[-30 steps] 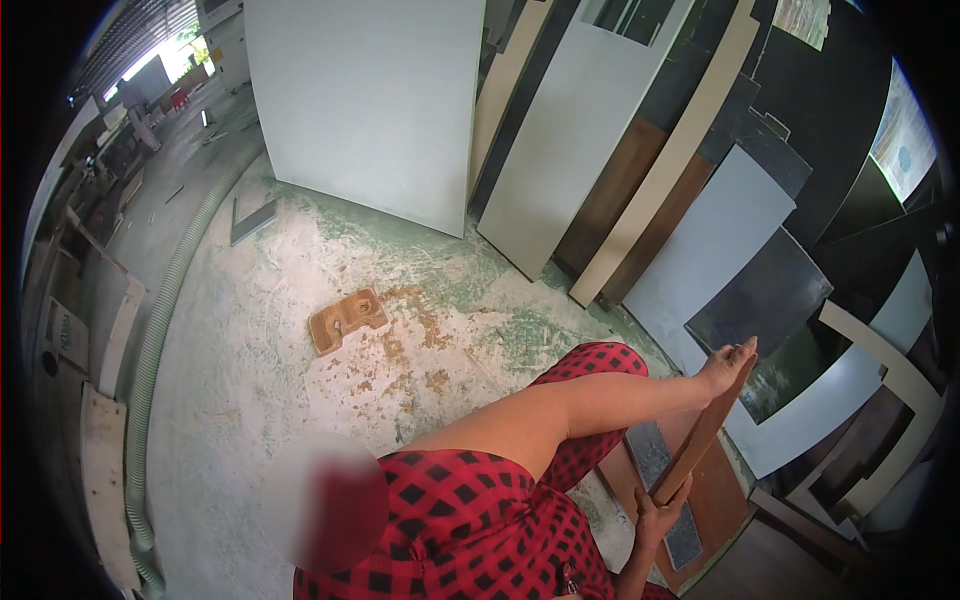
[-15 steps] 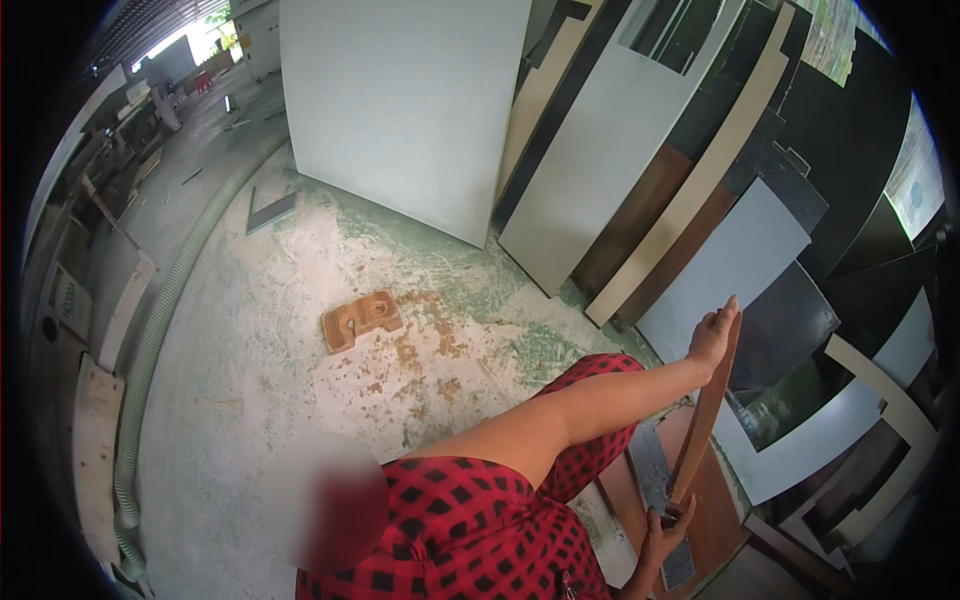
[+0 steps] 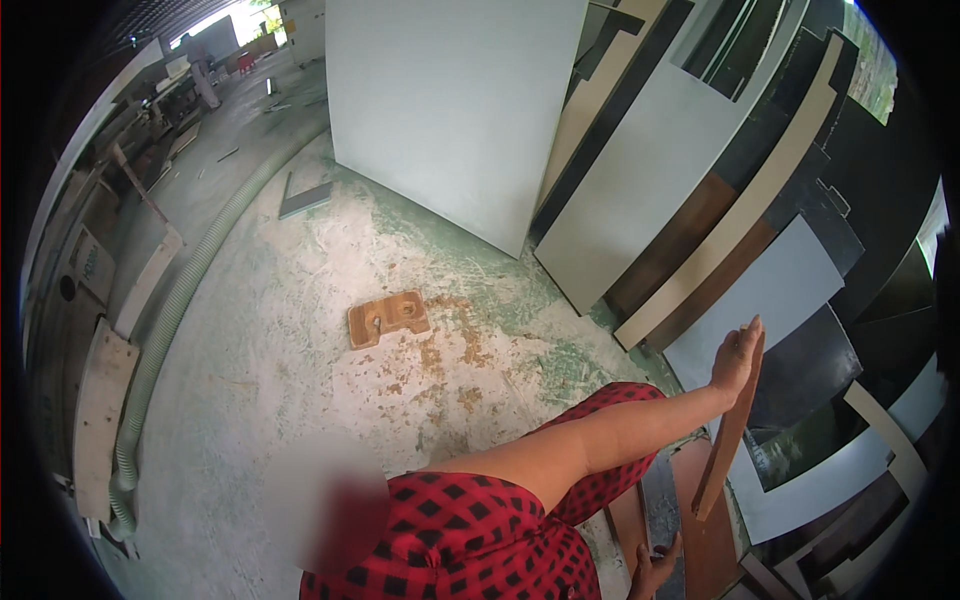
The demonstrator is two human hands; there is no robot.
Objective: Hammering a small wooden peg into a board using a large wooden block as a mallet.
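Observation:
My left hand (image 3: 737, 362) is closed round the upper end of a narrow brown wooden strip (image 3: 729, 445), which slants down at the right. Below it, at the lower edge, my right hand (image 3: 655, 572) has its fingers apart and is off the strip's lower end. It is over a dark grey narrow board (image 3: 661, 505); whether it touches that board I cannot tell. A reddish-brown board (image 3: 712, 562) lies beneath the strip. On the floor in front of me rests a small wooden block with cut-out hollows (image 3: 388, 318), with sawdust scattered beside it.
A large pale panel (image 3: 450, 110) stands ahead. More boards, including a long light grey panel (image 3: 640, 170), lean at the right. A ribbed hose (image 3: 190, 285) runs along the left floor, beside a pale wooden plank (image 3: 103, 430). Far left, a person (image 3: 203, 75) stands.
My right hand has come away from the strip's lower end and moved downward. My left hand still grips the upper end. The whole view has shifted, so things sit farther right and lower.

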